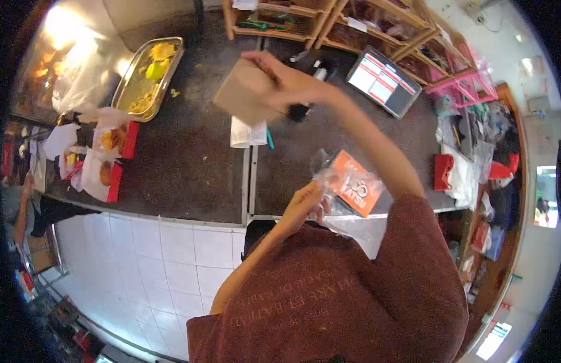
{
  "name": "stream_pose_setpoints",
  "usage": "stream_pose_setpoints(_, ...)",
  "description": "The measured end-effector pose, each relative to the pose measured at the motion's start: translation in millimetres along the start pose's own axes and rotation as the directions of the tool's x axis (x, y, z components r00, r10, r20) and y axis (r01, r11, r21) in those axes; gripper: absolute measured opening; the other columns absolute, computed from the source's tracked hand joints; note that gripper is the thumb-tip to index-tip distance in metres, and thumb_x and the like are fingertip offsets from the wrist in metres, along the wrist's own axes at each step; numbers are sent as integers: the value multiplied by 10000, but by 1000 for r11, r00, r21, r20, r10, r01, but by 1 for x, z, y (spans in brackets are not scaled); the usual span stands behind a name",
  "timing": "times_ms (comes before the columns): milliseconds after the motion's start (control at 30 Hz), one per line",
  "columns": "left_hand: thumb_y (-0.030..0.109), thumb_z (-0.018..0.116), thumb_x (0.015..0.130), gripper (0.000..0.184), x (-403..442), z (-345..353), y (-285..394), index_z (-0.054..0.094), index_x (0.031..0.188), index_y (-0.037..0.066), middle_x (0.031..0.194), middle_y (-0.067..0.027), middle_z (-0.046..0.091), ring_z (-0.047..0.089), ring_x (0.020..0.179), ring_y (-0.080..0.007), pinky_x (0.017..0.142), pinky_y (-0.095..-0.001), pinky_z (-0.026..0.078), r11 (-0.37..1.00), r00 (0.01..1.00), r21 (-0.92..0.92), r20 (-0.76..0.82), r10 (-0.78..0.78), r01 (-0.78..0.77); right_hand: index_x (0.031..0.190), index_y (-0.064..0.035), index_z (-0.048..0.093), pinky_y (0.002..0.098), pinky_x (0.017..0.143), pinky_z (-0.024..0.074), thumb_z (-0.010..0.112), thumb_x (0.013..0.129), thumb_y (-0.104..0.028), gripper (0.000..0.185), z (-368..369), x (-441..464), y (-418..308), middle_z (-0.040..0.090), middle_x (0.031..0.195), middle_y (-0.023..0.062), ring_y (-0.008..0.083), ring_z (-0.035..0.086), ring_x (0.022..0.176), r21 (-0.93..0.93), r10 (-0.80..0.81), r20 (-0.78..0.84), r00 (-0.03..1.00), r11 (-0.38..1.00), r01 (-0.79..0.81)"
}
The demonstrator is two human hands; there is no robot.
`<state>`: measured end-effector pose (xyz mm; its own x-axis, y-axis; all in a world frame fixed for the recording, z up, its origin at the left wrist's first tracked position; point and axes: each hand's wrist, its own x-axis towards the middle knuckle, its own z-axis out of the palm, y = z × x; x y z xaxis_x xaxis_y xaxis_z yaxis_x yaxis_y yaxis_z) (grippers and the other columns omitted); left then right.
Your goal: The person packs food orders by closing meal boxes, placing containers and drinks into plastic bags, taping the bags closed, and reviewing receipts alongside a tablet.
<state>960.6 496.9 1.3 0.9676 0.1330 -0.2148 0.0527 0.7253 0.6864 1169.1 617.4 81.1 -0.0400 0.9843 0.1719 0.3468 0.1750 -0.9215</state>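
Note:
My left hand (307, 202) is closed on a clear plastic bag (347, 222) near the front edge of the counter. An orange box (360, 187) with dark lettering sits in or under the bag; glare hides which. Farther forward, my right hand (286, 78) grips a plain brown cardboard box (247, 91) above the counter, its fingers over the top edge. Motion blurs this box and hand. A white printed paper slip (247, 133) lies below the brown box, beside a teal stick-like item (270, 138).
A metal tray (117, 97) with yellow food stands at the left rear. Red boxes (115, 181) with paper-lined food are at the left. A tablet (383, 83) and wooden shelves (274, 30) are at the back. Plastic bags (459, 175) lie at the right. Another person's arm (24, 206) shows far left.

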Motion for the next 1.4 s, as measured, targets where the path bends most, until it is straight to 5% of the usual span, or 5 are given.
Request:
stream_pose_setpoints(167, 282, 391, 901, 362, 21, 3, 4, 496, 1120, 15, 597, -15, 492, 456, 470, -75, 409, -182, 354, 998, 988, -47, -148, -37, 30, 1305, -11, 278, 397, 1027, 178, 712, 505, -503, 1034, -41, -195, -81, 260, 1351, 156, 260, 234, 1252, 265, 144, 784, 604, 802, -535)
stream_pose_setpoints(533, 270, 306, 933, 429, 87, 126, 74, 322, 1262, -4, 828, -131, 513, 511, 521, -111, 380, -209, 416, 944, 958, 199, 167, 232, -263, 1240, -186, 416, 404, 943, 328, 677, 627, -402, 701, -23, -346, -62, 457, 1213, 158, 320, 432, 1107, -840, 559, -84, 825, 405, -360)
stream_pose_setpoints(933, 321, 340, 890, 530, 152, 265, -25, 287, 1279, -36, 1322, -160, 326, 454, 446, -54, 281, -160, 331, 792, 848, 456, -132, 512, -407, 865, -15, 625, 246, 617, 475, 610, 759, -203, 217, -380, -570, 41, 632, 809, 123, 135, 604, 707, 33, 213, -830, 516, 941, -336)
stream_pose_setpoints(1133, 361, 357, 876, 578, 186, 326, -67, 266, 1291, -30, 1331, -142, 321, 501, 543, -56, 371, -148, 379, 740, 743, 594, -331, 582, -315, 826, -79, 657, 352, 656, 476, 647, 700, -221, 190, -414, -676, 286, 629, 756, 128, 278, 608, 715, -329, -142, -939, 313, 103, -939)
stream_pose_setpoints(1400, 314, 318, 891, 519, 213, 338, -79, 267, 1319, 24, 1357, -74, 305, 440, 919, -7, 659, -144, 391, 661, 631, 688, -376, 678, -301, 815, -22, 569, 277, 573, 423, 572, 767, -106, 97, -454, -713, 238, 566, 691, 44, 142, 540, 620, 8, 169, -960, 221, 812, -584)
